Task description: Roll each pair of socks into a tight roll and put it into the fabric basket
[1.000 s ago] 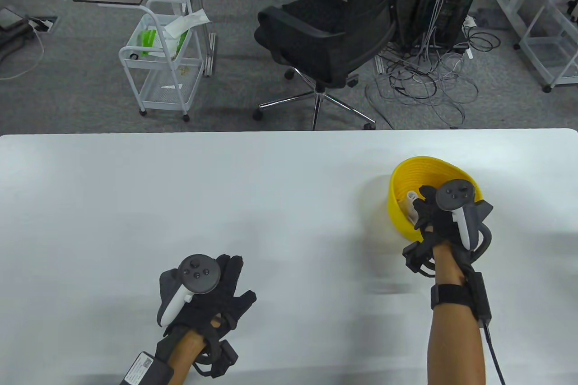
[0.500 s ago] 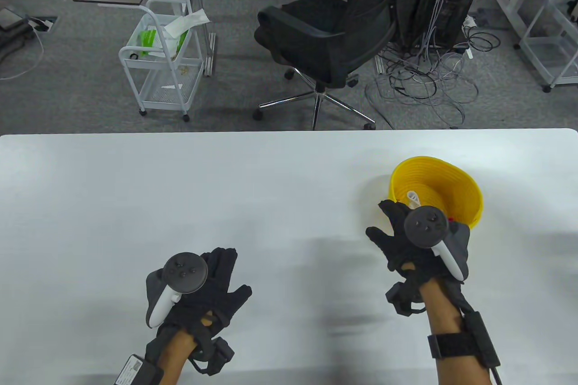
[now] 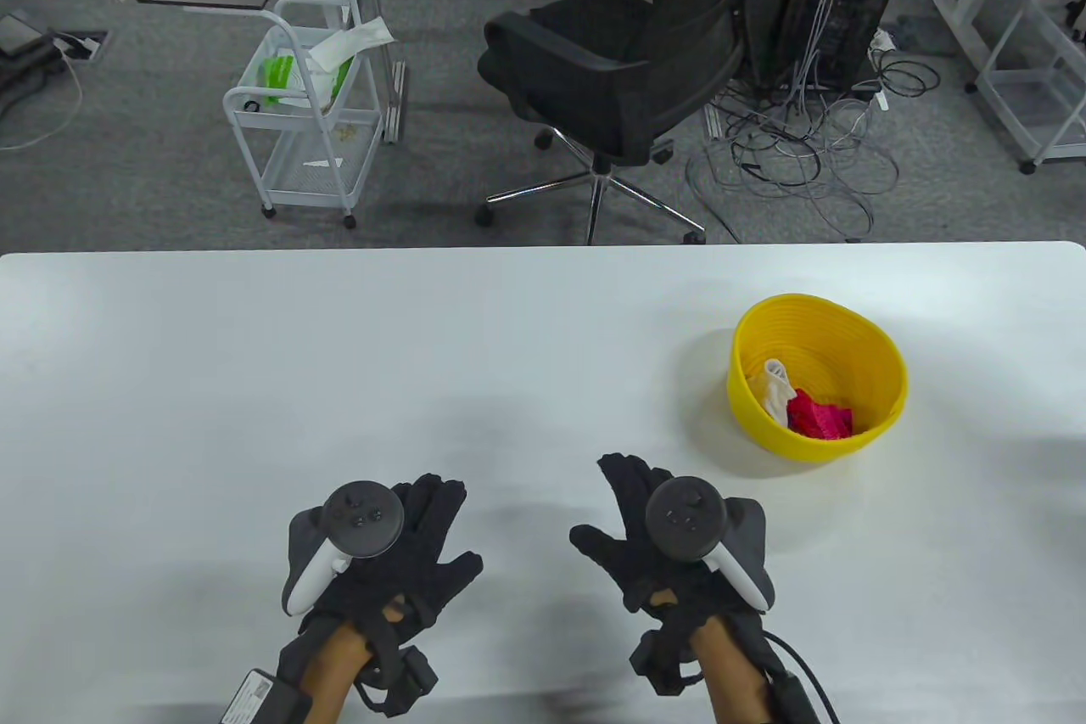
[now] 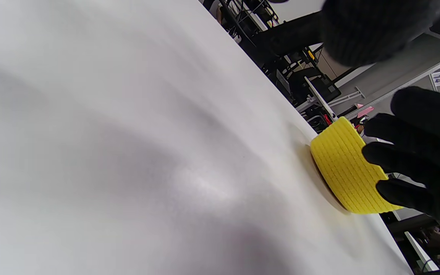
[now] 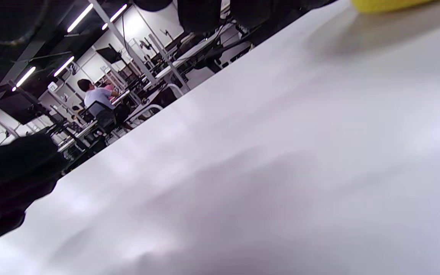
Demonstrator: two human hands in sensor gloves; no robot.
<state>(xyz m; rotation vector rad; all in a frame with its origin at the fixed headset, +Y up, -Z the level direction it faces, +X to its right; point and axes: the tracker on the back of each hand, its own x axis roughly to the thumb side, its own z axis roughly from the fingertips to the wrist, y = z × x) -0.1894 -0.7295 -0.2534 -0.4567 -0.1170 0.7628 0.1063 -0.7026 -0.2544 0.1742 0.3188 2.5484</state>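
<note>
The yellow fabric basket [image 3: 882,359] stands on the right side of the white table [image 3: 339,350]. Inside it lie a white sock roll [image 3: 774,388] and a pink sock roll [image 3: 819,418]. My right hand [image 3: 624,516] hovers low over the table near the front edge, left of the basket, fingers straight and holding nothing. My left hand [image 3: 437,524] lies beside it with fingers spread, also holding nothing. In the left wrist view the basket [image 4: 346,168] shows from the side behind dark fingertips [image 4: 395,156]. The right wrist view catches only a strip of the basket [image 5: 388,4] at its top edge.
Beyond the table's far edge stand a black office chair [image 3: 619,70], a white wire cart [image 3: 305,104] and a tangle of cables [image 3: 806,155] on the floor. A person sits at a distant desk [image 5: 96,97] in the right wrist view.
My right hand has drawn back out of the basket, down and to the left, leaving the pink sock roll inside. My left hand has barely shifted.
</note>
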